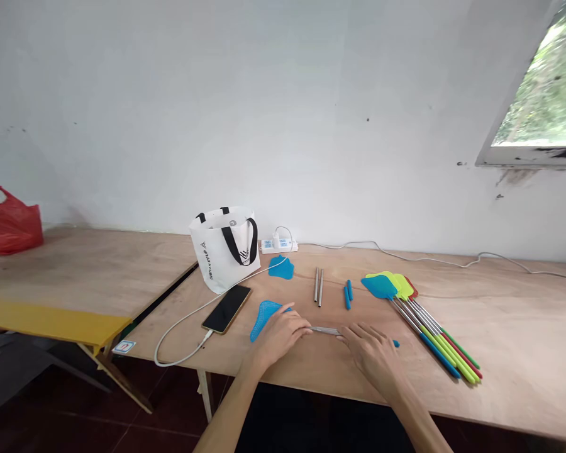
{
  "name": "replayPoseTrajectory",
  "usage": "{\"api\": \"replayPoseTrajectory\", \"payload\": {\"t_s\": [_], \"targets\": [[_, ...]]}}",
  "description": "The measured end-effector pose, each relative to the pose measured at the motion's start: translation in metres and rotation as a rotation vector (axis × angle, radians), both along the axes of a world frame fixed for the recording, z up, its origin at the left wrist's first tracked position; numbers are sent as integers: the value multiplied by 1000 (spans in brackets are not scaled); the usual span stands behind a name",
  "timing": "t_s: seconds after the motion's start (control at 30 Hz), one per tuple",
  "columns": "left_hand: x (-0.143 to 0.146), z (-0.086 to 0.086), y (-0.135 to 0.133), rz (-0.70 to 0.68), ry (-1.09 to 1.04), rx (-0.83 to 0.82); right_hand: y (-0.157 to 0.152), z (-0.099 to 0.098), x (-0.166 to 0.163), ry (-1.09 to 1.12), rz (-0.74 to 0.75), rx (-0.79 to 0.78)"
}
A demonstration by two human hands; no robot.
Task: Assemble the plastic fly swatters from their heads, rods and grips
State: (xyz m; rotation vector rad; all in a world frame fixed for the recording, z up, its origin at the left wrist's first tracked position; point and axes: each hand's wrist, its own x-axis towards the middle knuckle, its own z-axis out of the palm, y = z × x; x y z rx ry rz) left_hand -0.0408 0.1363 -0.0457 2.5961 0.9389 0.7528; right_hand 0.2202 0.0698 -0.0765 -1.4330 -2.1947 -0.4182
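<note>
A fly swatter lies low over the table's front between my hands: its blue mesh head (263,318) sticks out left of my left hand (284,331), and its metal rod (325,330) spans the gap. The fingers of my left hand close round the joint of head and rod. My right hand (368,345) wraps the other end, where a blue handle tip (396,343) shows past it. Behind them lie two loose metal rods (319,287), two blue handle grips (348,295) and another blue swatter head (282,267).
Several finished-looking fly swatters (429,327) lie fanned at the right. At the left are a phone (227,309) on a white cable and a white tote bag (224,258). A power strip (279,245) sits by the wall. A red plastic bag (10,221) rests on the neighbouring table (89,277).
</note>
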Motion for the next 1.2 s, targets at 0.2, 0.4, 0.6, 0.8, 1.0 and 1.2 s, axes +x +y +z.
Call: {"api": "replayPoseTrajectory", "payload": {"t_s": [0.2,0.4,0.6,0.8,1.0,1.2], "targets": [[-42,9,19,85,-22,-95,15,0,74,42,-65,3],[-53,9,23,114,-16,-52,14,-8,126,108,-156,42],[-52,10,24,131,12,28,10,-10,138,161,-141,27],[-30,7,14,53,45,120,8,4,86,122,58,-1],[21,-14,-2,-79,46,201,4,-2,-3,30,68,-4],[23,-18,-4,-62,-22,187,2,-4,-6,74,70,11]]}}
